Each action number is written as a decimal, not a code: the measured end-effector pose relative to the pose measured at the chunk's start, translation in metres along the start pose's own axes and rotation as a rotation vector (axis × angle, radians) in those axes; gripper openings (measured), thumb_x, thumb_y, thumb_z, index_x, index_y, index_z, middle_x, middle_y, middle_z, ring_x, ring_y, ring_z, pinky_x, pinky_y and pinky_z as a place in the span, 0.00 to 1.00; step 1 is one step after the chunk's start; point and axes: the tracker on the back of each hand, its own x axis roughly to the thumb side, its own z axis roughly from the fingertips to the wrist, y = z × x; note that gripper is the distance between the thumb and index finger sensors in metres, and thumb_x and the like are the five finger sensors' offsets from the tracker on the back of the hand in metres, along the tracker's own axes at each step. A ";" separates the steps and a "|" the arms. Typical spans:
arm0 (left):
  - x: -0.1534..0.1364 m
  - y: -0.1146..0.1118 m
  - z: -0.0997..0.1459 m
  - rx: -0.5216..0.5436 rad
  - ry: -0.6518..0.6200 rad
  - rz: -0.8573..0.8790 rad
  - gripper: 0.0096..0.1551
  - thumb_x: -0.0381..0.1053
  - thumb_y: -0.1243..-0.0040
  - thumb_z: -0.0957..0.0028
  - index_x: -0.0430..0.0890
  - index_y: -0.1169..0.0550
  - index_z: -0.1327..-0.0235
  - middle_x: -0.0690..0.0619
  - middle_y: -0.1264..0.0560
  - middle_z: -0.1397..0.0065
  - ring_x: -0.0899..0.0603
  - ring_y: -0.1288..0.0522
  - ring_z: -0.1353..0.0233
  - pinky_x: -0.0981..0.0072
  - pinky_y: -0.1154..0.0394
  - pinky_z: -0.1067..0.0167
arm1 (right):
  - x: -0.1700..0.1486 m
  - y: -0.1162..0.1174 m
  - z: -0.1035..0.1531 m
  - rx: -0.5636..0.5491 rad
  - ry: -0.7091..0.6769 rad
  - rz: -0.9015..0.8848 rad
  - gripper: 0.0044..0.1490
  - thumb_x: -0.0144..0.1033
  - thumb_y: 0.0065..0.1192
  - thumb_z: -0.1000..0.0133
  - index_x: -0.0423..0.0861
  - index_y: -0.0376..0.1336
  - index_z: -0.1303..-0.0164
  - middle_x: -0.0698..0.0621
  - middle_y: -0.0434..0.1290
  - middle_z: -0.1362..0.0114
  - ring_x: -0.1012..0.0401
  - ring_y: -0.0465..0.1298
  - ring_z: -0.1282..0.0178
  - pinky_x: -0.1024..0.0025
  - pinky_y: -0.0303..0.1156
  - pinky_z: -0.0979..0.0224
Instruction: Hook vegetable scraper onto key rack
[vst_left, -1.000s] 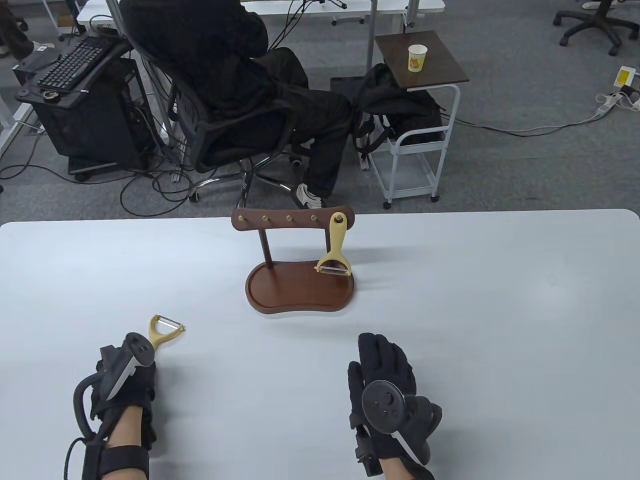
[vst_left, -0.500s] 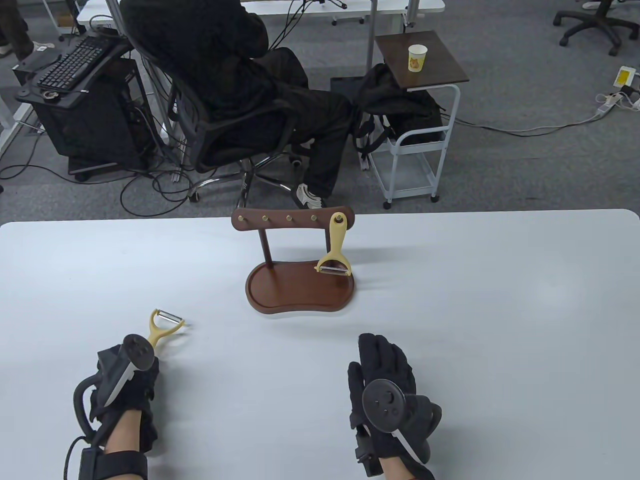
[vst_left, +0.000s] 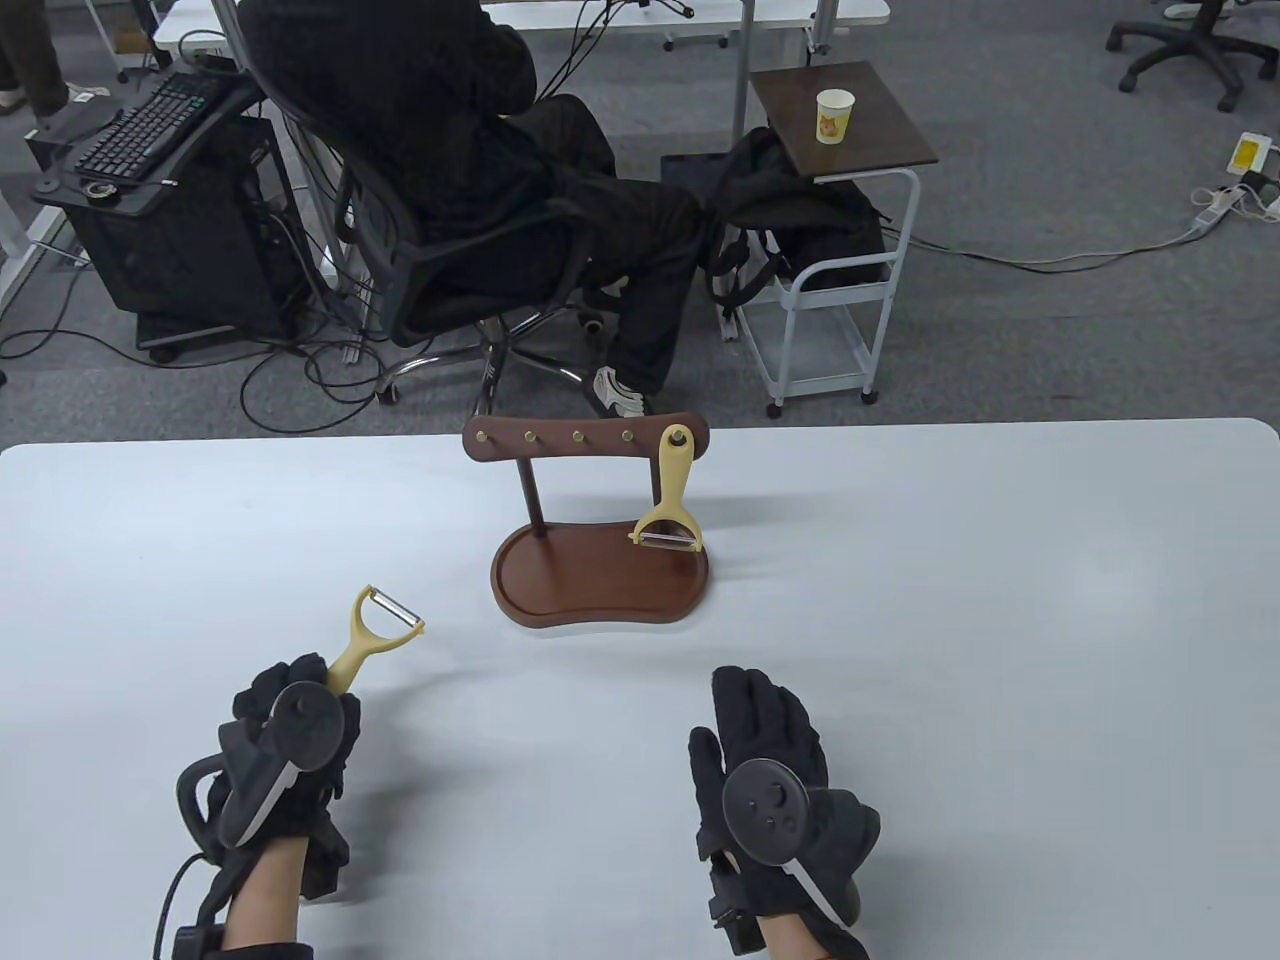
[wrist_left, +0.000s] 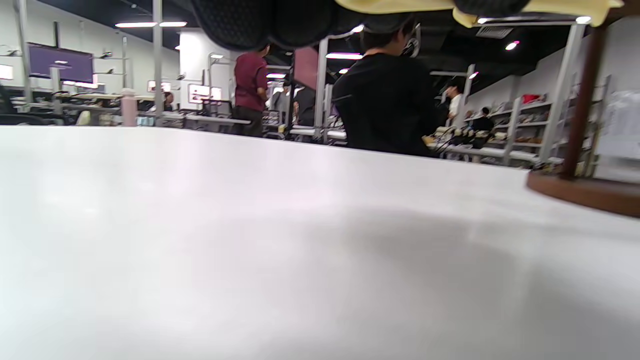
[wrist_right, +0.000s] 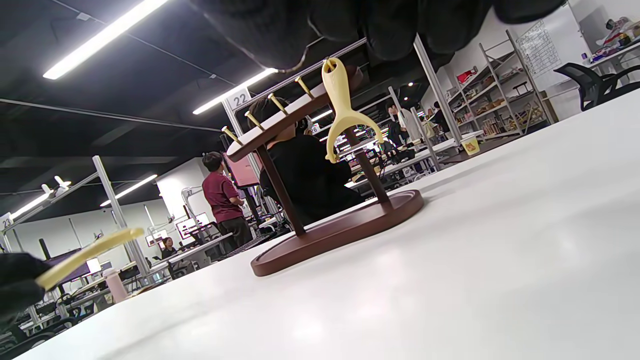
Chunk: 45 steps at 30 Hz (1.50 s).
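Note:
A dark wooden key rack (vst_left: 588, 440) with brass pegs stands on its tray base (vst_left: 560, 590) mid-table. One yellow vegetable scraper (vst_left: 673, 495) hangs from the rightmost peg; it also shows in the right wrist view (wrist_right: 342, 107). My left hand (vst_left: 300, 725) grips the handle of a second yellow scraper (vst_left: 375, 630), lifted off the table, blade pointing toward the rack. In the left wrist view its yellow body (wrist_left: 400, 6) runs along the top edge under my fingers. My right hand (vst_left: 765, 740) lies flat and empty on the table, fingers extended.
The white table (vst_left: 1000, 620) spreads wide around the rack. Beyond its far edge a person sits in an office chair (vst_left: 450, 250), and a small cart (vst_left: 835, 250) carries a paper cup (vst_left: 835, 115).
My left hand has lifted the scraper off the table and carried it right and forward toward the rack. My right hand has stayed put.

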 end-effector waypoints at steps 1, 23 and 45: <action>0.005 0.004 0.002 0.021 -0.025 -0.001 0.40 0.65 0.49 0.44 0.50 0.42 0.22 0.49 0.41 0.22 0.42 0.37 0.25 0.48 0.35 0.24 | 0.000 0.000 0.000 0.004 -0.003 0.002 0.38 0.46 0.57 0.34 0.47 0.50 0.15 0.43 0.56 0.12 0.39 0.57 0.17 0.38 0.56 0.20; 0.081 0.022 0.033 0.094 -0.425 -0.029 0.39 0.64 0.49 0.44 0.52 0.41 0.21 0.51 0.41 0.20 0.43 0.37 0.23 0.48 0.35 0.22 | 0.037 0.018 -0.024 0.188 -0.219 0.074 0.55 0.53 0.66 0.40 0.48 0.40 0.12 0.43 0.44 0.08 0.37 0.48 0.13 0.36 0.49 0.17; 0.125 0.013 0.060 0.102 -0.726 -0.192 0.38 0.63 0.48 0.48 0.56 0.38 0.23 0.54 0.39 0.20 0.45 0.36 0.22 0.46 0.37 0.19 | 0.050 0.037 -0.030 0.392 -0.409 0.116 0.61 0.50 0.75 0.45 0.48 0.40 0.13 0.44 0.49 0.10 0.43 0.58 0.16 0.41 0.58 0.19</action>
